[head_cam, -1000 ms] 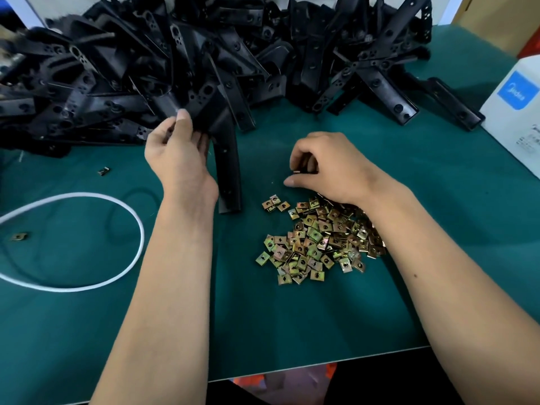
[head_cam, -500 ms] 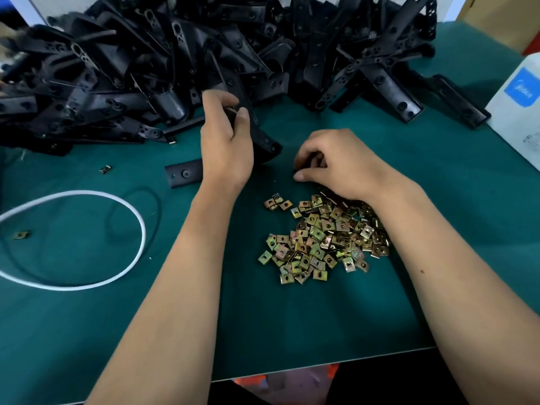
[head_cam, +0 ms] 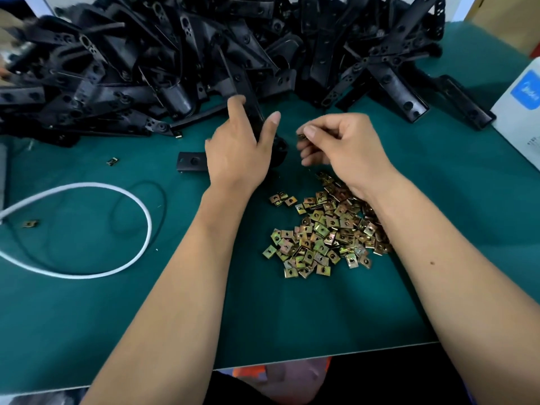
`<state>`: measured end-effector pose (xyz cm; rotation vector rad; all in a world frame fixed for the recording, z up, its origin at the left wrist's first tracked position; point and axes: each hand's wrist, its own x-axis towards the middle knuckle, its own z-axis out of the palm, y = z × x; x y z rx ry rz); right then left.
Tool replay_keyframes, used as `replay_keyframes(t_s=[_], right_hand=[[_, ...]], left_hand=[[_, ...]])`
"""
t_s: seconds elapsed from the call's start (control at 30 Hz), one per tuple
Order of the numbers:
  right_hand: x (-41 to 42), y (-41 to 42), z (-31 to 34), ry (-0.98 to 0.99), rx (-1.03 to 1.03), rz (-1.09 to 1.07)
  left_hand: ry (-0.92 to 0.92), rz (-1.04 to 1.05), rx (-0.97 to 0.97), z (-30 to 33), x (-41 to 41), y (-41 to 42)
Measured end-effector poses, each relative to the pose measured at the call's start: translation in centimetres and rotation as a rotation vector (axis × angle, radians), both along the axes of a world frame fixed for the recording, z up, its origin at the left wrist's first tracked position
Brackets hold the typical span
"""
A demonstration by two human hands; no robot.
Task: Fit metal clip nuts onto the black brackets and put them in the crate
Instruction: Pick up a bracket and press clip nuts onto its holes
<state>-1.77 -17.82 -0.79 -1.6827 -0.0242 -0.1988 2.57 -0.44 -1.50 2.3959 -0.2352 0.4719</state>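
Observation:
My left hand [head_cam: 236,147] grips a black bracket [head_cam: 191,161] at the middle of the green table; one end sticks out left of the hand and another part rises between thumb and fingers. My right hand [head_cam: 339,144] is just right of it and pinches a small metal clip nut [head_cam: 301,137] between thumb and forefinger, close to the bracket. A heap of brass-coloured clip nuts [head_cam: 324,235] lies under my right wrist. A big pile of black brackets [head_cam: 204,59] fills the back of the table. No crate is in view.
A white cord loop [head_cam: 87,229] lies at the left. Stray clip nuts [head_cam: 112,161] sit on the green mat [head_cam: 292,311] left of my hands. A white box [head_cam: 520,112] stands at the right edge. The table's front edge runs below my forearms.
My left hand pulled a bracket out of the pile and brought it right toward the middle. My right hand lifted off the nut heap, pinching a nut, and came up beside the bracket.

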Motion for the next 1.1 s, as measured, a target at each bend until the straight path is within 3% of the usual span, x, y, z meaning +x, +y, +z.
replay_keyframes(t_s=[0.1,0.27,0.53,1.1], right_hand=[[0.06,0.09,0.02,0.082,0.110,0.017],[0.14,0.22,-0.04,0.126,0.129,-0.010],[-0.03,0.47,0.04,0.117,0.144,-0.026],[-0.13,0.34,0.42,0.095,0.164,-0.112]], left_hand=[[0.085,0.018,-0.038,-0.15,-0.18,-0.14],[0.099,-0.137,-0.212,-0.57,0.20,0.00],[0.036,-0.316,-0.155,-0.45,0.08,-0.13],[-0.072,-0.372,-0.105,-0.07,-0.63,-0.42]])
